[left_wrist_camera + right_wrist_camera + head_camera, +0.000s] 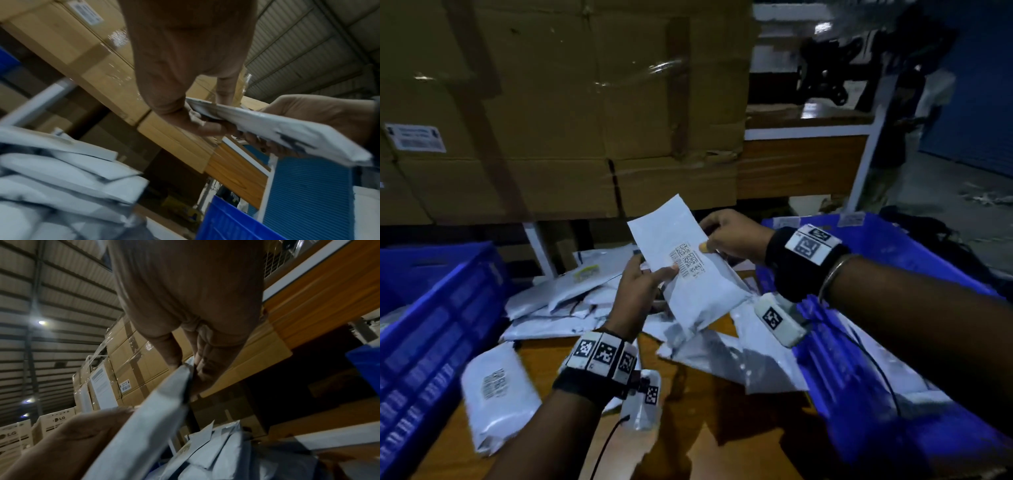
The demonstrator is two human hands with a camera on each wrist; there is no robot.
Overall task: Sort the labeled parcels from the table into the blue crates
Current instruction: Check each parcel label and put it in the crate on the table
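Observation:
I hold one white plastic parcel [681, 260] with a barcode label up in front of me, above the table. My left hand [640, 287] pinches its left edge, thumb on the face near the label. My right hand [726, 240] pinches its right edge, thumb next to the label. The left wrist view shows the parcel [277, 129] edge-on between both hands; the right wrist view shows the parcel [148, 418] slanting upward. A heap of white parcels [571, 301] lies on the wooden table [705, 428]. Blue crates stand at the left [431, 325] and at the right [893, 342].
A single labeled parcel [496, 390] lies near the table's front left, beside the left crate. Large taped cardboard boxes [568, 102] fill the shelf behind the table. A white shelf post [537, 246] stands behind the heap. Flat parcels [750, 356] lie against the right crate.

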